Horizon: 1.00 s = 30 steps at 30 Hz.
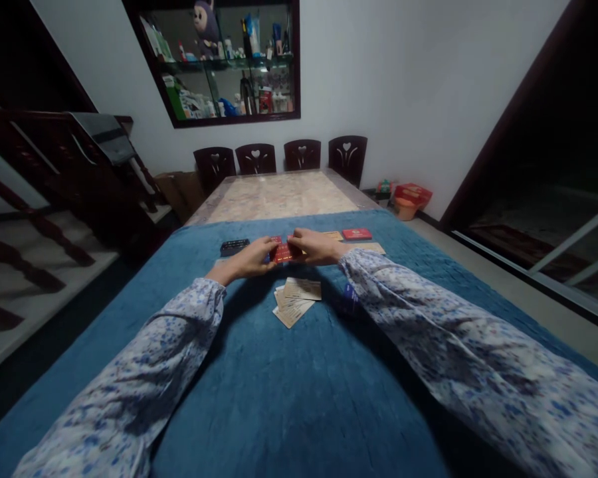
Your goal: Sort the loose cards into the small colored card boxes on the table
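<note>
Over the far part of the blue cloth [289, 398], a flat red piece with gold print [283, 252] is held between my two hands; whether it is a card or a small packet I cannot tell. My left hand [252, 259] grips its left side, fingers closed. On its right side my right hand [316, 245] pinches it with curled fingers. Nearer to me lies a fanned group of beige printed cards [299, 299]. A dark blue printed piece [350, 295] is partly hidden by my right sleeve.
A black box-like object [234, 246] lies left of my hands. To the right are a red flat box [357, 234] and beige cards [371, 247]. Several dark chairs [347, 156] stand behind the table's far end [289, 192]. A stair railing [17, 259] is at left.
</note>
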Each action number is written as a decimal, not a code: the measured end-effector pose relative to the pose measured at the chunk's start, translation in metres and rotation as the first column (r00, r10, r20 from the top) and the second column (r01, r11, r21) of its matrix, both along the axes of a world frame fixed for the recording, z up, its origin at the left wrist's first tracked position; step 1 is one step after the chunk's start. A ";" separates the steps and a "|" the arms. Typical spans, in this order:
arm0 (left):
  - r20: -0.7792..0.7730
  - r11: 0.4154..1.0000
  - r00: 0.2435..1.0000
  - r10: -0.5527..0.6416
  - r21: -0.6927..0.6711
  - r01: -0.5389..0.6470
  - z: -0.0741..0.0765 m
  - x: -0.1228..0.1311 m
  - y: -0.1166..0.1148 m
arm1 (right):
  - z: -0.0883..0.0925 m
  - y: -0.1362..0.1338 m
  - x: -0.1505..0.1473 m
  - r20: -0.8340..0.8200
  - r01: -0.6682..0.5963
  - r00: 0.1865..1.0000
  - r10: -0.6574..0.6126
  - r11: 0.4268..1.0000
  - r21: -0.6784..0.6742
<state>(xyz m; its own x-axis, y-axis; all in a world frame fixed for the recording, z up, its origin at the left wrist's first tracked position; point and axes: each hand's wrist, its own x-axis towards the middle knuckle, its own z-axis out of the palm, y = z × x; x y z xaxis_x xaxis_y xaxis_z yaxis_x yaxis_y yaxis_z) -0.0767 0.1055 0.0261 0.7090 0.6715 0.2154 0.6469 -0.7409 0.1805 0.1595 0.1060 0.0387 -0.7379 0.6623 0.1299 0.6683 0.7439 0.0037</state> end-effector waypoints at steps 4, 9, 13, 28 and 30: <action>-0.050 0.998 0.997 0.052 -0.026 -0.053 0.009 -0.012 0.008 | 0.005 0.017 -0.019 0.063 0.033 0.997 -0.033 0.999 0.009; -0.122 0.992 0.985 0.126 -0.002 -0.127 0.009 -0.023 0.033 | 0.002 0.042 -0.039 0.093 0.038 0.995 -0.041 0.999 0.031; -0.179 0.982 0.966 0.187 0.014 -0.188 0.001 -0.026 0.056 | 0.000 0.059 -0.048 0.096 0.100 0.990 -0.101 0.995 0.013; -0.280 0.958 0.917 0.283 0.038 -0.285 -0.010 -0.024 0.089 | -0.010 0.094 -0.066 0.179 0.177 0.970 -0.167 0.983 -0.039; -0.289 0.956 0.913 0.287 0.032 -0.290 -0.011 -0.022 0.090 | -0.010 0.095 -0.066 0.175 0.179 0.971 -0.165 0.982 -0.067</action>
